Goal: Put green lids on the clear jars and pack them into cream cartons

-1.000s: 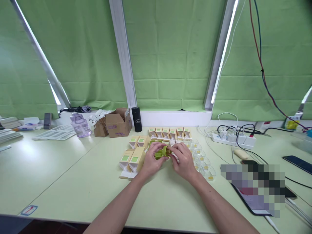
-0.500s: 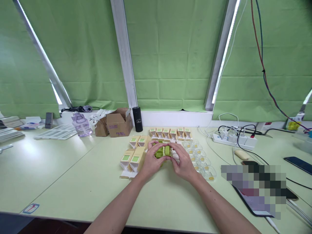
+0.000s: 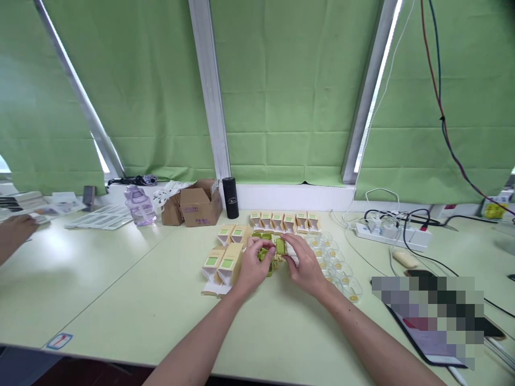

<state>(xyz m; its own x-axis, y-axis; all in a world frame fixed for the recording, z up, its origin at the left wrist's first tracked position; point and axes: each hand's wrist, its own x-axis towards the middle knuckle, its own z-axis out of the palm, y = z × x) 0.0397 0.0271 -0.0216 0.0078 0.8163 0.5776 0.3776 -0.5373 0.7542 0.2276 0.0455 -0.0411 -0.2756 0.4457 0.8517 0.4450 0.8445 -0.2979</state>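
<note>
My right hand [image 3: 306,266] is closed on a small green block-like piece [image 3: 280,246], thumb below and fingers above. Just left of it, my left hand [image 3: 253,264] has its thumb and fingertips pinched together; whatever they hold is hidden. Green plastic parts with hollows [image 3: 262,236] lie under and behind the left fingers, partly covered. Beside that hand stand open cream cartons with green labels [image 3: 227,264]. Clear plastic cups with yellow centres [image 3: 338,266] lie in rows to the right of my right hand, and white items show partly behind its fingers.
A row of small cartons [image 3: 277,221] stands at the back. Further left are a cardboard box [image 3: 201,206], black cylinder [image 3: 230,198] and purple bottle [image 3: 140,206]. A power strip [image 3: 390,236], cables and tablet [image 3: 430,332] are at right. Another person's hand [image 3: 18,230] shows far left.
My hands, earlier together around the green piece, have parted slightly; the left has let go of its side and pinches. More green parts show below. Another person's hand has entered at far left.
</note>
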